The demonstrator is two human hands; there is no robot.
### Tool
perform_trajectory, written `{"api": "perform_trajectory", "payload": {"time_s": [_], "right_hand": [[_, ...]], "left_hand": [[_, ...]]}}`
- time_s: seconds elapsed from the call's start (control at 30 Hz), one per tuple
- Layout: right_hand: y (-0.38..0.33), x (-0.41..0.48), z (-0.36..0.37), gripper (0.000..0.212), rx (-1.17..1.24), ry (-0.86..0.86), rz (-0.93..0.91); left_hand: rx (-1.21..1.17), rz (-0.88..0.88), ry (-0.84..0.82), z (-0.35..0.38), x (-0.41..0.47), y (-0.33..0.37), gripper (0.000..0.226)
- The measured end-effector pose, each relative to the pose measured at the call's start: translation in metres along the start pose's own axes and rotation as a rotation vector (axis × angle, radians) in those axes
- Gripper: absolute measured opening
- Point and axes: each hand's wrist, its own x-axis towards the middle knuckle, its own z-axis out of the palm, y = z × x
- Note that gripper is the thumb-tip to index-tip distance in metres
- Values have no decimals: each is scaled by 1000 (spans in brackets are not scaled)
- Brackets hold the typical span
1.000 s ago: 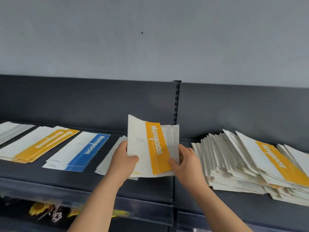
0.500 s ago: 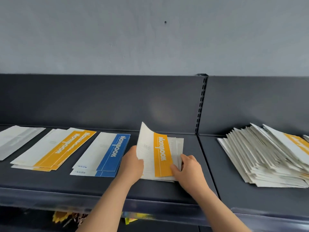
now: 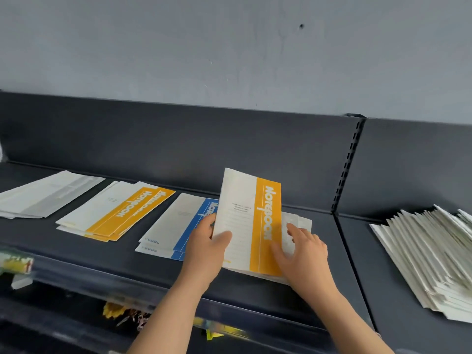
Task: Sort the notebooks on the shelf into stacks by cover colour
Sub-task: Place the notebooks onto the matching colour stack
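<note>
A white notebook with an orange band [image 3: 249, 221] is tilted up off the dark shelf [image 3: 107, 256]. My left hand [image 3: 205, 254] grips its left edge with the thumb on the cover. My right hand [image 3: 304, 251] holds its lower right corner and rests on a few pale notebooks [image 3: 297, 226] lying beneath. To the left lie a blue-banded stack [image 3: 184, 223], an orange-banded stack [image 3: 120, 210] and a grey-white stack [image 3: 46, 192]. A big unsorted heap of notebooks [image 3: 434, 259] sits at the right.
A dark back panel [image 3: 178, 146] with a slotted upright [image 3: 346, 164] closes off the shelf behind. A lower shelf [image 3: 122, 312] with blurred yellow items shows under the front edge. Bare shelf surface lies between the held notebook and the right heap.
The view has swung left, so the unsorted heap sits further right. The orange notebook has been raised steeper and shifted slightly towards the blue stack, still in both hands.
</note>
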Motion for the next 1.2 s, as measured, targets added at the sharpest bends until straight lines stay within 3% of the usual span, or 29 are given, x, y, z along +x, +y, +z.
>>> {"api": "perform_trajectory", "payload": {"time_s": [0.1,0.23,0.43,0.57,0.7,0.83,1.07,1.2], "right_hand": [[-22,2,6,54,109,-51,-18],[-56,5,16,48,208,-22,-70],[-115,15,56,36,240,8,-157],[-161,19,92,44,212,-63,-85],[-208,23,126,36,168,-49,-84],[-247,25,154,40,93,-81,-31],[-282,26,184,26,-72,-125,-8],[-289,25,196,29,-193,-180,11]], "left_hand": [[-200,-36,18,-20,-1,0,36],[-204,-20,89,-48,5,-4,32],[2,25,174,-103,29,-28,24],[73,38,154,-155,49,-39,30],[169,56,114,-206,73,-51,35],[333,100,100,-244,98,-71,37],[553,177,78,-277,123,-99,39],[643,122,30,-280,121,-108,39]]}}
